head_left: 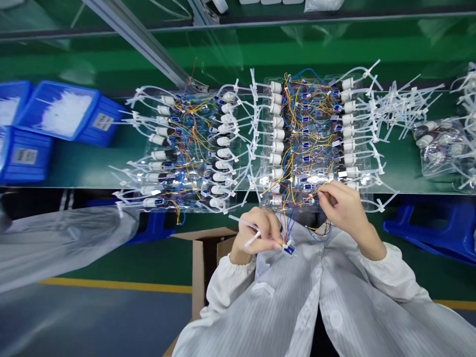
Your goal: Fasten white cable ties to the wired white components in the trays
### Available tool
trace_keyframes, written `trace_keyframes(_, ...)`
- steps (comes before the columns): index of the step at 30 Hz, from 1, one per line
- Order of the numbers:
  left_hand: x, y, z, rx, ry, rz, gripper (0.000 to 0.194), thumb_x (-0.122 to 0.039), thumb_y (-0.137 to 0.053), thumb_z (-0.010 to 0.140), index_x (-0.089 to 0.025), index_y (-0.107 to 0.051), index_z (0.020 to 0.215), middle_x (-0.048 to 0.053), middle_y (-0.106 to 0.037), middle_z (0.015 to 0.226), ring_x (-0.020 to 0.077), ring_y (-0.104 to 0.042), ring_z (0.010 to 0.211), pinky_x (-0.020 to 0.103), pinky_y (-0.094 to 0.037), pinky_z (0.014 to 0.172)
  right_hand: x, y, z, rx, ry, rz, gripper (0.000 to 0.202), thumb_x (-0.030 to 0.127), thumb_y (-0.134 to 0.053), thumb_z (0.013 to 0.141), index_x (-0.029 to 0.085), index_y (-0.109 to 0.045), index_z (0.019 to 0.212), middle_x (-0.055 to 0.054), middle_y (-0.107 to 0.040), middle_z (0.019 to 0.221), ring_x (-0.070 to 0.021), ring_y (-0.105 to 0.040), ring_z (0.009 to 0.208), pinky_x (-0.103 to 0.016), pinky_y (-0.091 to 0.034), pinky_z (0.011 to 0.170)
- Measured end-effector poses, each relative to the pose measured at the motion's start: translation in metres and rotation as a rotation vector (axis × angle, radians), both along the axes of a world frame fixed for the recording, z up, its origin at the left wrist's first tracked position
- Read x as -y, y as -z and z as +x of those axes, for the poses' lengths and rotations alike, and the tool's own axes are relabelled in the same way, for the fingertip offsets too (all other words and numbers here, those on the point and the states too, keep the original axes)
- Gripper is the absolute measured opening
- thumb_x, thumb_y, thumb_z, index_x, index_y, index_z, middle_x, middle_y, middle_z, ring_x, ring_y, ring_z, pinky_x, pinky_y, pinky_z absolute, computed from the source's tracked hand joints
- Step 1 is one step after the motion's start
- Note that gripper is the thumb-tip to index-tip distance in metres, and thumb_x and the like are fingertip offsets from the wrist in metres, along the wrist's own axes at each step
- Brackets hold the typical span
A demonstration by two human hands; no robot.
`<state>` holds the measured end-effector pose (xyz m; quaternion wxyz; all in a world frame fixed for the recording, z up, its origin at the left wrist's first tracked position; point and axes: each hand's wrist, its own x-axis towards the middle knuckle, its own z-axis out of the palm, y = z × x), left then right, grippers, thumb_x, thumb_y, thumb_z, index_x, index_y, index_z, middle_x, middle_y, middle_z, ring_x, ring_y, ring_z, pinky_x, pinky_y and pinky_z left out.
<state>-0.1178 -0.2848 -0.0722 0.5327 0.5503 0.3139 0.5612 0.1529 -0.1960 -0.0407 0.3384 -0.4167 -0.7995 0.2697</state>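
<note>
Hands work low at the near edge of the green worktop [92, 168]: left hand [260, 233] is closed, pinching a white cable tie [248, 233] and a small blue connector [289, 249] on coloured wires [288, 223]. Right hand [344, 203], fingers curled, grips the same wire bundle just beside the right clear tray [366, 198] of white parts. Farther out lie a second tray [148, 208], loose ties [405, 106] and blue bins [89, 124].

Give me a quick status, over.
Left hand pinching a blue connector and cable tie. Right hand gripping wires at the tray.
</note>
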Motion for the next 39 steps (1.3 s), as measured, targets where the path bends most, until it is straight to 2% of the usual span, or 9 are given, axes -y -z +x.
trace_keyframes(2, 0.0, 0.001, 0.002, 0.038, -0.012, 0.003, 0.071, -0.055, -0.114, 0.085, -0.026, -0.052, 0.065, -0.001, -0.065, 0.051, 0.0159, -0.06, 0.037, 0.025, -0.053, 0.043, -0.001, 0.001, -0.001, -0.001, 0.001, 0.0, 0.024, 0.018, -0.064, 0.113, 0.022, -0.083, 0.098, -0.002, -0.071, 0.081, -0.0176, -0.061, 0.067, -0.033, -0.045, 0.066)
trace_keyframes(6, 0.001, -0.007, 0.003, 0.093, -0.202, -0.036, 0.058, -0.044, -0.111, 0.089, -0.024, -0.058, 0.075, -0.001, -0.071, 0.06, 0.0122, -0.061, 0.044, 0.02, -0.052, 0.047, 0.0, 0.0, 0.001, -0.013, 0.016, 0.017, 0.024, 0.018, -0.064, 0.114, 0.023, -0.083, 0.099, -0.003, -0.073, 0.081, -0.0188, -0.063, 0.066, -0.035, -0.047, 0.065)
trace_keyframes(10, 0.005, -0.014, 0.001, 0.112, -0.267, -0.033, 0.058, -0.04, -0.112, 0.085, -0.023, -0.057, 0.073, -0.002, -0.067, 0.06, 0.0102, -0.055, 0.044, 0.019, -0.048, 0.047, 0.008, -0.008, 0.005, -0.039, 0.076, 0.148, 0.025, 0.017, -0.065, 0.114, 0.028, -0.086, 0.106, -0.006, -0.08, 0.088, -0.0239, -0.071, 0.076, -0.041, -0.056, 0.073)
trace_keyframes(15, 0.009, -0.021, 0.005, 0.15, -0.374, -0.147, 0.064, -0.044, -0.115, 0.082, -0.023, -0.055, 0.077, -0.005, -0.061, 0.064, 0.0102, -0.055, 0.049, 0.019, -0.05, 0.051, 0.02, -0.018, -0.007, 0.236, -0.168, 0.322, 0.03, 0.019, -0.066, 0.119, 0.028, -0.091, 0.107, -0.006, -0.079, 0.084, -0.0263, -0.07, 0.079, -0.044, -0.05, 0.075)
trace_keyframes(21, 0.0, -0.045, 0.01, 0.203, -0.36, -0.228, 0.053, -0.046, -0.109, 0.093, -0.025, -0.061, 0.088, -0.007, -0.064, 0.074, 0.0062, -0.045, 0.047, 0.017, -0.046, 0.046, 0.019, -0.001, -0.043, 0.383, -0.119, 0.218, 0.025, 0.013, -0.07, 0.117, 0.023, -0.093, 0.124, -0.003, -0.085, 0.079, -0.0217, -0.072, 0.071, -0.041, -0.041, 0.078)
trace_keyframes(26, -0.008, -0.058, 0.007, 0.219, -0.346, -0.234, 0.048, -0.043, -0.106, 0.097, -0.025, -0.062, 0.092, -0.008, -0.063, 0.074, 0.0041, -0.04, 0.044, 0.016, -0.044, 0.044, 0.016, 0.01, -0.055, 0.403, 0.003, 0.183, 0.025, 0.027, -0.076, 0.116, 0.018, -0.092, 0.132, -0.007, -0.088, 0.08, -0.0254, -0.073, 0.071, -0.041, -0.045, 0.083)
trace_keyframes(30, -0.013, -0.062, 0.004, 0.234, -0.428, -0.327, 0.058, -0.049, -0.112, 0.092, -0.026, -0.058, 0.095, -0.009, -0.061, 0.077, 0.0039, -0.044, 0.044, 0.016, -0.038, 0.039, 0.012, 0.007, -0.053, 0.428, 0.058, 0.202, 0.025, 0.024, -0.068, 0.119, 0.019, -0.093, 0.121, -0.008, -0.088, 0.079, -0.0246, -0.072, 0.07, -0.04, -0.043, 0.082)
trace_keyframes(34, -0.018, -0.066, 0.006, 0.283, -0.458, -0.33, 0.062, -0.048, -0.114, 0.089, -0.026, -0.056, 0.097, -0.01, -0.062, 0.081, 0.002, -0.039, 0.043, 0.014, -0.035, 0.037, 0.007, 0.003, -0.051, 0.452, -0.047, 0.187, 0.029, 0.014, -0.066, 0.118, 0.022, -0.089, 0.101, -0.006, -0.087, 0.082, -0.0214, -0.066, 0.07, -0.04, -0.037, 0.08)
trace_keyframes(39, -0.019, -0.071, 0.009, 0.254, -0.412, -0.34, 0.064, -0.048, -0.114, 0.089, -0.026, -0.054, 0.096, -0.01, -0.063, 0.08, 0.002, -0.035, 0.041, 0.016, -0.035, 0.036, 0.005, 0.006, -0.056, 0.531, -0.11, 0.177, 0.027, 0.008, -0.067, 0.114, 0.021, -0.091, 0.114, -0.006, -0.088, 0.088, -0.0209, -0.064, 0.075, -0.04, -0.034, 0.081)
